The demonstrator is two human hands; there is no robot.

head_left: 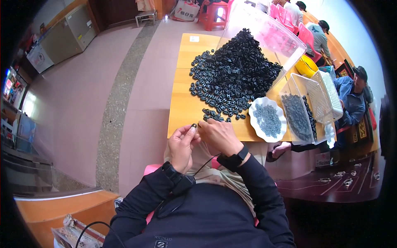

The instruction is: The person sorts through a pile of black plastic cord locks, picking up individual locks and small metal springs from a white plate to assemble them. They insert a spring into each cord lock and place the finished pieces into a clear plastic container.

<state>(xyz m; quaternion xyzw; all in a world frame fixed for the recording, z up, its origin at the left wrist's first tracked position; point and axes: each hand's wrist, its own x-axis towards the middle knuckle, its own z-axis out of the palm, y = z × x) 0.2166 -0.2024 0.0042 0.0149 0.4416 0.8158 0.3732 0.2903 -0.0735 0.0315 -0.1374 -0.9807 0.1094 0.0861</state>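
Observation:
At the near edge of the wooden table [180,103], my left hand [180,149] pinches a small black plastic piece [194,125] between thumb and fingertips. My right hand [220,134] is close beside it, its fingers drawn together; whatever they hold is hidden or too small to make out. A large heap of small black plastic pieces [244,70] with holes covers much of the tabletop. Several loose ones [211,114] lie just beyond my right fingers. To the right stands a white scalloped bowl [253,124] holding many tiny grey pieces.
A big clear box [285,31] lies tipped behind the heap. Right of the bowl are a clear bin [295,120] with black parts and a white perforated basket [328,97]. A person in a cap [351,99] sits at the right. Pink chairs [308,39] stand farther back.

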